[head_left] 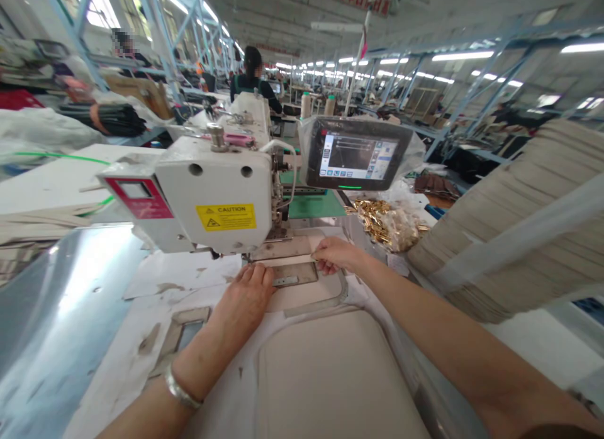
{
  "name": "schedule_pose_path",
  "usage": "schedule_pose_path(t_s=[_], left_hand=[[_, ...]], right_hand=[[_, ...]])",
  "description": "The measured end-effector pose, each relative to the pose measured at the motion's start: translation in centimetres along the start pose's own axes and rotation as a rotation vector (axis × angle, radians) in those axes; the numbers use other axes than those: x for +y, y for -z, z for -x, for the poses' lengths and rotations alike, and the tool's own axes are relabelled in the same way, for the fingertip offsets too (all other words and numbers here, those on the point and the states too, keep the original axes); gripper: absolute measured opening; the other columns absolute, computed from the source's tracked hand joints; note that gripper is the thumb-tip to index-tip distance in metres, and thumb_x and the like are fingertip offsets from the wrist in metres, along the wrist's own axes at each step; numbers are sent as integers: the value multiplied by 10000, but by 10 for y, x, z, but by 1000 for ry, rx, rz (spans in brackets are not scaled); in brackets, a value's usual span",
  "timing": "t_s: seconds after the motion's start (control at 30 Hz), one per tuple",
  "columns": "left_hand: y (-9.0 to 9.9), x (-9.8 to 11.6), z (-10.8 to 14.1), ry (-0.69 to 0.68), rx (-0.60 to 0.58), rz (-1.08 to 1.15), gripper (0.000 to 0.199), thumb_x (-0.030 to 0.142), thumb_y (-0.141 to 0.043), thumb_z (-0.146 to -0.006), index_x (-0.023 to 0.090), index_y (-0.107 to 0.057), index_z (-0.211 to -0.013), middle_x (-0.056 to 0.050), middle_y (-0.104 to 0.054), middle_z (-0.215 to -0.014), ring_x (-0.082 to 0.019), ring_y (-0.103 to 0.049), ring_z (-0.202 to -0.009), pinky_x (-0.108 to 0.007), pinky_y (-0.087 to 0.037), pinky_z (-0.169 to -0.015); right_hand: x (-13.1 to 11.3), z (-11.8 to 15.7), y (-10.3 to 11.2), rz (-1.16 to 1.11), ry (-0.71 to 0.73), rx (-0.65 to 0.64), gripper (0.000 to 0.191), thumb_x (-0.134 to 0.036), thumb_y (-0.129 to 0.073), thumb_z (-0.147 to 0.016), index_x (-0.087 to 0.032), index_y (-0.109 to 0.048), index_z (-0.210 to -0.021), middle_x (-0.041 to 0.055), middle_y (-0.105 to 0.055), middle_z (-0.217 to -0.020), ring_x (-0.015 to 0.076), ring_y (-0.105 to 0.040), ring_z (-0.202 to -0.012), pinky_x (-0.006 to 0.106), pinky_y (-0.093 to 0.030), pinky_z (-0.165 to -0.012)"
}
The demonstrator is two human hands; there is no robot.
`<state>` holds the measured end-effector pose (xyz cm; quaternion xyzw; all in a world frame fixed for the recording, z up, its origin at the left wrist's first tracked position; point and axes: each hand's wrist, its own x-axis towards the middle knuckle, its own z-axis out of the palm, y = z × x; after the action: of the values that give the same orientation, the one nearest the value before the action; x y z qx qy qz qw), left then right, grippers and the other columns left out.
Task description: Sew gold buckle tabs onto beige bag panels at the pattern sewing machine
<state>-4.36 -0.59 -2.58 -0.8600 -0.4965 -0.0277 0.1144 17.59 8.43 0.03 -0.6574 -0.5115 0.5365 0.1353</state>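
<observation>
A narrow beige strip [287, 260] lies across the frame plate under the head of a white sewing machine [214, 197]. My right hand [337, 256] pinches the strip's right end between thumb and fingers. At its left end, close to the needle area, my left hand [252, 288] presses down with fingers bent and held together; its fingertips are partly hidden. Between the hands, just below the strip, is a metal plate [292, 277] with a slot. It rests on a beige panel [302, 299] with a rounded corner.
A smooth beige padded piece [330, 370] lies nearest me. A lit control screen [356, 155] stands behind my right hand, with gold metal parts [380, 222] in plastic beside it. Stacked beige fabric pieces [523, 219] rise at right. Another person [250, 80] sits farther back.
</observation>
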Motion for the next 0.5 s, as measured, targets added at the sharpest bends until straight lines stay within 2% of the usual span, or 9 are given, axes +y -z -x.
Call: schedule_pose_path(t_s=[0.2,0.37,0.5], left_hand=[[-4,-15,8,-4,42,9,219,240,-424,-937,132,-601,-1007,-134,-629,-1000,-288,-604,-988,-425,-505,-886],[2,-21,14,123,45,9,302,398,-439,-926,137,-589,-960,-138,-648,-913,-309,-633,-888,-427,-520,-772],[9,-28,18,196,25,-3,401,481,-418,-917,129,-603,-969,-143,-663,-915,-319,-646,-876,-435,-510,-768]], right_hand=[[-11,-3,-11,39,-28,-25,196,-77,-604,-820,-149,-515,-661,-15,-581,-439,100,-524,-330,170,-402,-376],[-26,-1,-30,54,-50,-36,225,-54,-569,-821,-152,-507,-628,-9,-573,-426,102,-510,-324,176,-385,-358],[-33,-4,-45,57,-34,-67,227,-62,-567,-812,-152,-505,-614,-2,-577,-431,109,-507,-321,187,-387,-352]])
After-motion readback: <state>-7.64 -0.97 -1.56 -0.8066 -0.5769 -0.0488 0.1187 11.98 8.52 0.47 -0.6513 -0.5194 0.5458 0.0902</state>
